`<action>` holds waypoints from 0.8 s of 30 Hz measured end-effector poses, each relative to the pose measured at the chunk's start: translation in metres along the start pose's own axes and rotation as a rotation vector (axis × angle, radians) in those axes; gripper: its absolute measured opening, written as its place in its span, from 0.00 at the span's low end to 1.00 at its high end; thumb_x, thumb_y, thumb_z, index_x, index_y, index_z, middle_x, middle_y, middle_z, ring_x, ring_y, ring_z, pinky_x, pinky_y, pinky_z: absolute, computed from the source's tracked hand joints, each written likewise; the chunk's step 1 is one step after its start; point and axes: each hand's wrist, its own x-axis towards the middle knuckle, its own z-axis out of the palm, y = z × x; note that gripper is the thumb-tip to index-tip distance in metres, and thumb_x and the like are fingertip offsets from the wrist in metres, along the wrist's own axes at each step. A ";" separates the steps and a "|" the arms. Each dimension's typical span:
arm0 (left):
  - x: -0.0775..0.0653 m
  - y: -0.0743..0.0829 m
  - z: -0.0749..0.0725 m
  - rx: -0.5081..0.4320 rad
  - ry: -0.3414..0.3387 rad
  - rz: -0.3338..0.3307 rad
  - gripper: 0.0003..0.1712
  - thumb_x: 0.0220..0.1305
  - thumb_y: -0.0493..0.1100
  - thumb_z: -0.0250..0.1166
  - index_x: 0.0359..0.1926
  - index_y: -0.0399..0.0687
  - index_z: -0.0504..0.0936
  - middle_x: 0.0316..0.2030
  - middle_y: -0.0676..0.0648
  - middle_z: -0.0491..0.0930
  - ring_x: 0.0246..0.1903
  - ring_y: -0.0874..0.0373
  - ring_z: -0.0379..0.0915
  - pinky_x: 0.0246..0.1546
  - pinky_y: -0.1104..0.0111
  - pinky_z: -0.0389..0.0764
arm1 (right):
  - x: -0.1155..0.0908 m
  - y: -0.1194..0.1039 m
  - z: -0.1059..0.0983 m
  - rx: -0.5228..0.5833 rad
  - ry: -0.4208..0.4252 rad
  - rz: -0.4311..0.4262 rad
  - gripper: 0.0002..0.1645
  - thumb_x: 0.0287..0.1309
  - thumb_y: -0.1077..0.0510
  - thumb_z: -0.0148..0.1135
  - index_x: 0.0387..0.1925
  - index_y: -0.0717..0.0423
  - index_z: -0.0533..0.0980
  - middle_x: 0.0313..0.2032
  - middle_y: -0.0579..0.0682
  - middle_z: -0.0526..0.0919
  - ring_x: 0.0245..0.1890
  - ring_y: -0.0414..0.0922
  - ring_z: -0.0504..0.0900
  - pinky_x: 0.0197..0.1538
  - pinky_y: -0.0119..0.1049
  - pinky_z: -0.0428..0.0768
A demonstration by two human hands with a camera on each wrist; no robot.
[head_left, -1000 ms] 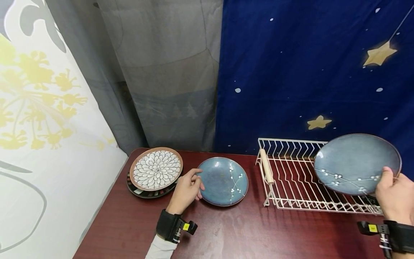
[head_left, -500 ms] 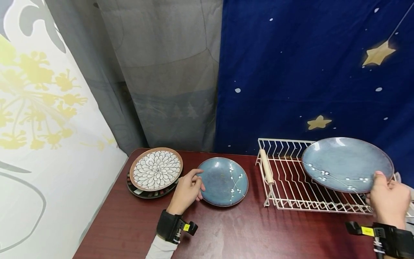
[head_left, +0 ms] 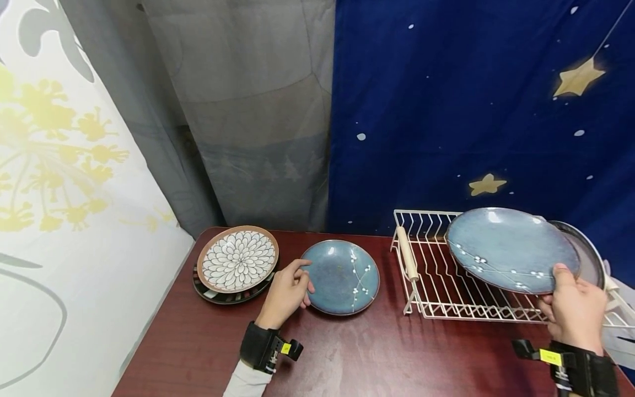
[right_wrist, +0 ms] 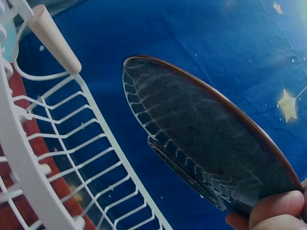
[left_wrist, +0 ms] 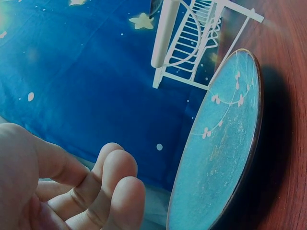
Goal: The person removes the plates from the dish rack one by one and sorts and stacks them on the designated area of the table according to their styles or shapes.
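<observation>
My right hand (head_left: 575, 306) pinches the near right rim of a large blue plate (head_left: 511, 251) with a white blossom branch, thumb on top. It is held tilted above the white wire dish rack (head_left: 431, 286); its dark underside shows in the right wrist view. My left hand (head_left: 288, 286), fingers loosely bent and holding nothing, hovers at the left rim of a smaller blue blossom plate (head_left: 339, 278) lying on the table. In the left wrist view those bent fingers (left_wrist: 120, 165) are apart from the plate.
At the left a brown-rimmed plate with white petals (head_left: 240, 259) sits on a dark patterned plate (head_left: 218, 296). Another dark-rimmed plate (head_left: 590, 259) stands at the rack's right end. The rack has a wooden handle (head_left: 408, 253). A blue star curtain (head_left: 421, 110) hangs behind.
My right hand has carried the large blue plate to the left over the rack, uncovering the dark-rimmed plate behind it. My left hand has stayed in place.
</observation>
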 end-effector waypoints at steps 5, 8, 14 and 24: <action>0.000 -0.001 0.000 0.003 0.006 -0.009 0.16 0.69 0.41 0.48 0.56 0.55 0.69 0.23 0.49 0.79 0.13 0.53 0.74 0.15 0.64 0.78 | -0.006 0.004 0.008 0.039 -0.037 0.032 0.19 0.57 0.54 0.60 0.16 0.60 0.72 0.08 0.48 0.70 0.01 0.40 0.62 0.01 0.35 0.49; 0.001 -0.001 0.000 0.004 0.008 -0.004 0.16 0.69 0.41 0.48 0.56 0.54 0.69 0.23 0.49 0.78 0.13 0.53 0.74 0.15 0.64 0.78 | -0.009 0.006 0.012 0.065 -0.060 0.043 0.19 0.57 0.54 0.61 0.16 0.60 0.72 0.09 0.48 0.71 0.01 0.40 0.63 0.02 0.35 0.48; 0.002 0.000 0.000 0.002 0.012 0.006 0.16 0.69 0.41 0.48 0.56 0.55 0.70 0.23 0.49 0.78 0.13 0.54 0.74 0.15 0.64 0.78 | -0.016 0.011 0.023 0.100 -0.108 0.056 0.17 0.57 0.54 0.60 0.19 0.60 0.73 0.08 0.48 0.71 0.02 0.40 0.64 0.03 0.36 0.45; 0.001 -0.001 0.000 0.001 0.014 -0.007 0.16 0.69 0.41 0.48 0.56 0.55 0.70 0.23 0.50 0.79 0.13 0.53 0.74 0.15 0.64 0.78 | -0.023 0.015 0.050 0.126 -0.126 0.028 0.17 0.57 0.55 0.60 0.20 0.62 0.71 0.07 0.49 0.69 0.02 0.39 0.62 0.05 0.36 0.41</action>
